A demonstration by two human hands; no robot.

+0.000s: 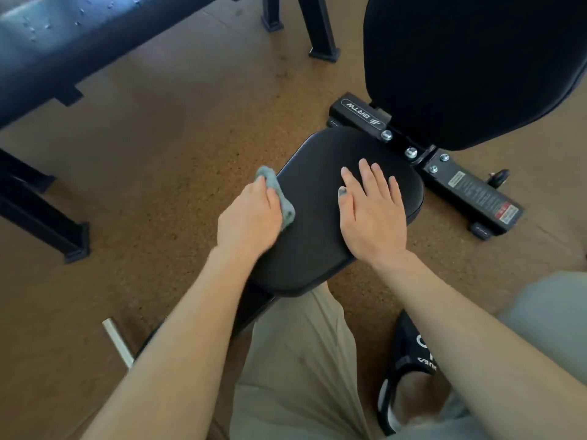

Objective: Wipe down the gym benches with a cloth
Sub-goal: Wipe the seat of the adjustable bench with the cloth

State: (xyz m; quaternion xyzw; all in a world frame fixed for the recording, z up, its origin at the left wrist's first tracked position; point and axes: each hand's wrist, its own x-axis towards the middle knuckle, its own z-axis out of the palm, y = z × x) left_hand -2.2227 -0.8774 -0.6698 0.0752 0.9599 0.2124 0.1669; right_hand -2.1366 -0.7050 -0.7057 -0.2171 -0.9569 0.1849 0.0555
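You stand on a speckled brown cork-like floor [152, 160], daylight glinting off a scuffed black padded bench [79, 30] upper left.

Black benches, a grey-green cloth, a brown floor

The seat pad [333, 198] and the back pad [470, 65] are plain black, the frame [470, 188] is black with silver bolts and a white and red label. The cloth [279, 198] is pale grey-green. The floor [178, 147] is brown with fine dark speckles. The trousers [295, 360] are beige, the shoe [403, 360] is black with white letters.
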